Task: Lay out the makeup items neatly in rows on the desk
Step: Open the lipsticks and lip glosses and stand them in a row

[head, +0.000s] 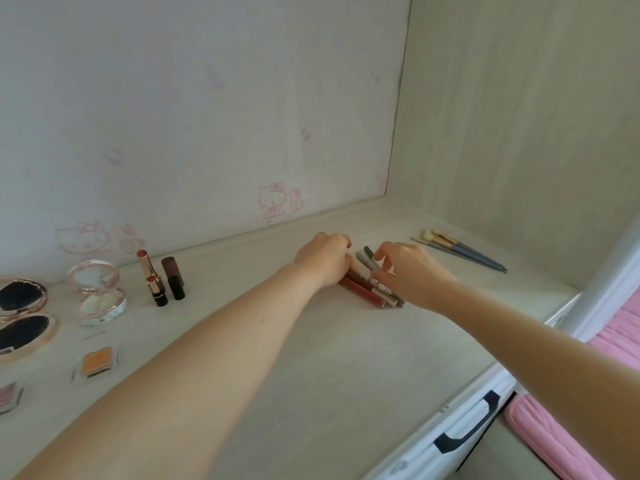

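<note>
Several lip gloss tubes and pencils (367, 287) lie side by side in a tight bunch on the pale desk (311, 358). My left hand (323, 258) rests at the bunch's left end, fingers curled over the tube tips. My right hand (405, 271) pinches the grey tubes from the right side. Several makeup brushes (460, 251) with blue handles lie together at the far right. Two open lipsticks and their dark caps (162, 280) stand at the left, beside an open compact (98, 292).
A larger open compact with black pads (22, 313) sits at the left edge. An orange eyeshadow pan (97, 365) and a pink one (8, 396) lie near it. The desk's front edge has a drawer with a dark handle (467, 424). A pink cushion (561, 441) is below right.
</note>
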{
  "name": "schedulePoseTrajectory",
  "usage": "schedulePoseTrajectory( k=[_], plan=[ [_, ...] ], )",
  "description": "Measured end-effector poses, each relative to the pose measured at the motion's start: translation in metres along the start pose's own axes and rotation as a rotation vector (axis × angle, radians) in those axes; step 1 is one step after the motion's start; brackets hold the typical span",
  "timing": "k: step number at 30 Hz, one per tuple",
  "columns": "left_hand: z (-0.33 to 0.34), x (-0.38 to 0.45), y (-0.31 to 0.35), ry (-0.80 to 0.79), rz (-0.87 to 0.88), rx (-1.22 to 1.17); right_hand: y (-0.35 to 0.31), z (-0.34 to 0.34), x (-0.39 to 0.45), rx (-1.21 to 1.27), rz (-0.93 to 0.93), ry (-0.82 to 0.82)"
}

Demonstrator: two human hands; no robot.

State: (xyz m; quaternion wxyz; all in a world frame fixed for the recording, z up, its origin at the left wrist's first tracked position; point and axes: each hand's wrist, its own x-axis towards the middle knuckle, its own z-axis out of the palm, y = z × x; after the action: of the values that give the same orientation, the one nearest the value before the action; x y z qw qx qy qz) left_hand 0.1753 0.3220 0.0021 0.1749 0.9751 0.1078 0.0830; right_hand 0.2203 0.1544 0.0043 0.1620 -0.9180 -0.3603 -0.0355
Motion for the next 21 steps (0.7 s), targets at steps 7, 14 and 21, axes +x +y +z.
schedulePoseTrajectory(
  k=[7, 14, 21],
  plan=[
    [0.006, 0.011, 0.006, -0.026, -0.049, -0.043, -0.001, 0.005, 0.008, -0.028, 0.091, -0.037],
    [0.010, 0.013, 0.003, 0.012, -0.099, -0.029, -0.003, 0.005, 0.004, -0.084, 0.063, -0.053],
    [0.012, 0.013, 0.007, 0.098, -0.160, -0.264, -0.008, 0.011, 0.002, -0.118, 0.096, 0.076]
  ],
)
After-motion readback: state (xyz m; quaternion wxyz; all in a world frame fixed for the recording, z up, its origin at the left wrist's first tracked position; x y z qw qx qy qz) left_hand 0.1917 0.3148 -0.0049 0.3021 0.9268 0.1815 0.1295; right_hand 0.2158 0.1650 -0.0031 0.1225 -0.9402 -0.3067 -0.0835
